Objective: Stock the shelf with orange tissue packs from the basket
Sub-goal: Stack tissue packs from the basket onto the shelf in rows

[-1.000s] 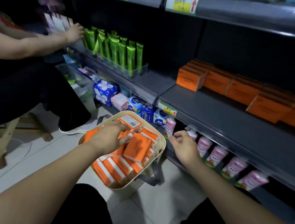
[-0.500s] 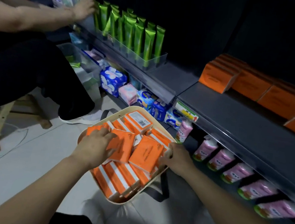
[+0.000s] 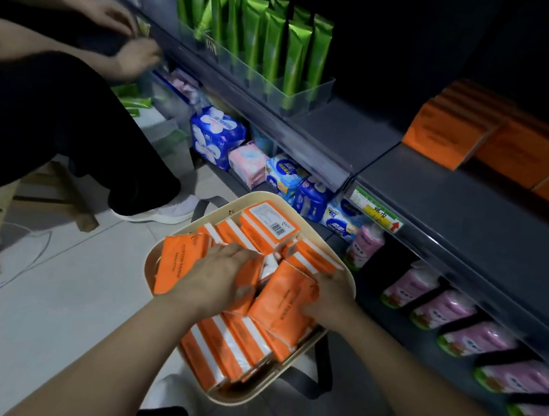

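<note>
The cream basket (image 3: pixel 225 207) sits on the floor in front of the dark shelf (image 3: pixel 454 207), filled with orange tissue packs (image 3: pixel 222 349). Both hands are down inside it. The left hand (image 3: pixel 213 278) lies over the left pack (image 3: pixel 174 265), which stands tilted by the basket's left wall. Its fingers reach across toward the middle of the basket, but I cannot tell whether they actually grip anything. The right hand (image 3: pixel 331 299) grasps the middle pack (image 3: pixel 284 306), fingers curled round its right edge, and the pack sits at a slant on top of the ones beneath. The two hands are near each other, with the middle pack between them. A barcoded pack (image 3: pixel 269 222) lies at the far end of the basket, touched by neither hand. On the shelf, up and to the right and well apart from the hands, a row of orange packs (image 3: pixel 445 138) is lined up. Left of that row, green tubes (image 3: pixel 271 43) stand in a clear tray. A second person (image 3: pixel 53 121) sits at the left.
</note>
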Demonstrator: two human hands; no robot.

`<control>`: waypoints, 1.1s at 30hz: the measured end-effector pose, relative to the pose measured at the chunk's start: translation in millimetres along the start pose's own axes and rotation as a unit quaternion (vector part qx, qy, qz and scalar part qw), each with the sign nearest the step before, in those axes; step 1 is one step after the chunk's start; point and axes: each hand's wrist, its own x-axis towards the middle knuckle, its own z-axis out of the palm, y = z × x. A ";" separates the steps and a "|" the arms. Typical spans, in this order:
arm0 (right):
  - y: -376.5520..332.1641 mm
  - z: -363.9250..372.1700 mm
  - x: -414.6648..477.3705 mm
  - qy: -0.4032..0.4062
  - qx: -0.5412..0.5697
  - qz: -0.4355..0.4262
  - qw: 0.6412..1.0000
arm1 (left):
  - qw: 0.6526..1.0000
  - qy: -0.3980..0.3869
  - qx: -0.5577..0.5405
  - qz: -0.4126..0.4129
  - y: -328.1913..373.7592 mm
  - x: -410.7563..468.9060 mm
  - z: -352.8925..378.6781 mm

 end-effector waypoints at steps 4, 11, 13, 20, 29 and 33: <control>0.9 -2.3 -3.8 -0.005 0.094 -0.005 0.996 | 1.000 0.004 -0.024 0.011 0.3 0.4 -0.2; -36.5 -51.0 -28.8 0.022 0.234 -0.143 0.961 | 0.983 0.048 -0.174 0.039 5.0 -3.2 -25.7; -59.6 -64.8 -36.0 0.010 0.255 -0.189 0.948 | 0.979 0.041 -0.196 0.042 5.6 -7.4 -33.4; -96.5 -47.1 -15.8 0.062 0.376 -0.114 0.918 | 0.921 0.283 -0.235 -0.125 -33.0 -26.8 -55.8; -95.0 45.0 -10.7 -0.010 0.383 0.089 0.919 | 0.890 0.299 -0.290 -0.185 -53.0 -34.5 -49.8; -96.8 51.9 -9.5 0.009 0.403 0.134 0.905 | 0.897 0.280 -0.301 -0.164 -41.4 -34.3 -46.3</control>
